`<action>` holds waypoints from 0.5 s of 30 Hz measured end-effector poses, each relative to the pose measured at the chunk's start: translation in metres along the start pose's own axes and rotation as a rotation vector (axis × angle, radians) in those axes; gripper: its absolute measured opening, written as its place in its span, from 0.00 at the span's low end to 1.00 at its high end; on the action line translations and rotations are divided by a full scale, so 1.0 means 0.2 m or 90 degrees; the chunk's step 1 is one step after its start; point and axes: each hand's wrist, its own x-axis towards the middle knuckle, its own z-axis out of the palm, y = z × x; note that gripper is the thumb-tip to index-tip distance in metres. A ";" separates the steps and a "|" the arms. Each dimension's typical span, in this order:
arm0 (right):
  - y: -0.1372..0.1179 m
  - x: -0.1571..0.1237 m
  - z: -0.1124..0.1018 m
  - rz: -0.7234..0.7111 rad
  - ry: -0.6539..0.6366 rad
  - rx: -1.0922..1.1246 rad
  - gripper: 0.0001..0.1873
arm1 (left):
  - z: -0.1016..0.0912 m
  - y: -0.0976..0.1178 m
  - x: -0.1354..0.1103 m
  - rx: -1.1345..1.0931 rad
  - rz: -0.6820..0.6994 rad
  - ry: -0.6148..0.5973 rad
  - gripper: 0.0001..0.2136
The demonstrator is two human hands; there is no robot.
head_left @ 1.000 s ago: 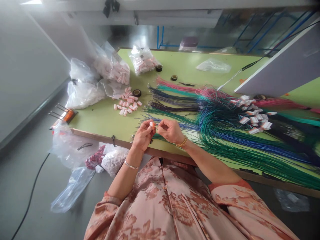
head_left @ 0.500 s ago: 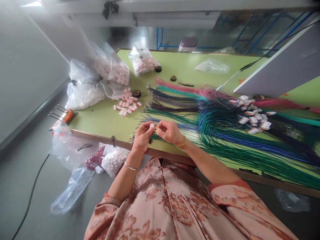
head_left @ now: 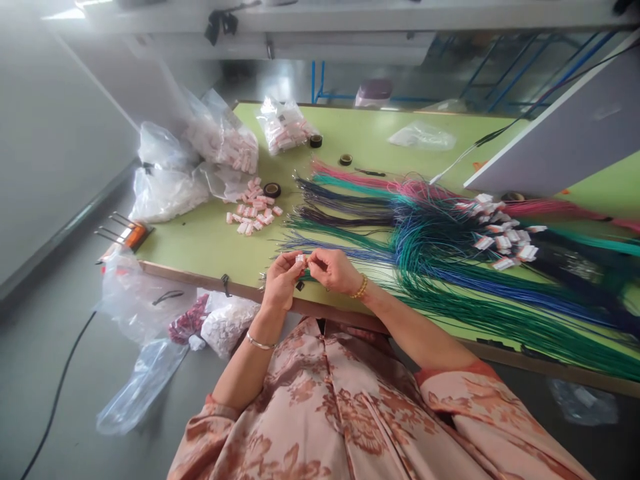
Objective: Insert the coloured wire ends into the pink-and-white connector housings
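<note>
My left hand [head_left: 279,283] pinches a small white-and-orange connector housing [head_left: 300,258] between thumb and fingers, just above the table's front edge. Close against it, my right hand [head_left: 334,271] is closed in a pinch at the connector's right side. What its fingertips grip is too small to make out. Beneath and beyond both hands lie bundles of loose wires [head_left: 350,220], in pink, teal, black, blue and green. A pile of loose connector housings [head_left: 255,212] lies to the left. On the wires at the right rests a cluster of connectors with wires attached [head_left: 510,237].
Clear bags of connectors [head_left: 225,143] stand at the table's back left. Black tape rolls [head_left: 271,190] and tweezers [head_left: 370,172] lie on the green table [head_left: 200,243]. An orange holder with metal prongs [head_left: 130,237] sits at the left corner. Plastic bags [head_left: 230,327] hang below the front edge.
Both hands have shifted slightly left and down in view. My right fingertips are closer to the connector, which stays in my left hand.
</note>
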 end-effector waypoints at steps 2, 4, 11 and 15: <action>0.00 0.00 0.01 -0.002 0.010 -0.034 0.09 | 0.01 -0.02 0.00 0.011 0.013 0.010 0.17; -0.01 -0.01 0.03 -0.008 0.021 -0.076 0.08 | 0.01 -0.04 0.00 0.022 0.031 0.023 0.17; 0.02 0.06 -0.08 0.024 -0.028 -0.006 0.11 | -0.01 -0.02 0.04 -0.005 -0.009 -0.002 0.16; 0.11 0.25 -0.16 0.087 0.013 -0.153 0.10 | -0.04 0.00 0.07 -0.017 -0.024 0.000 0.17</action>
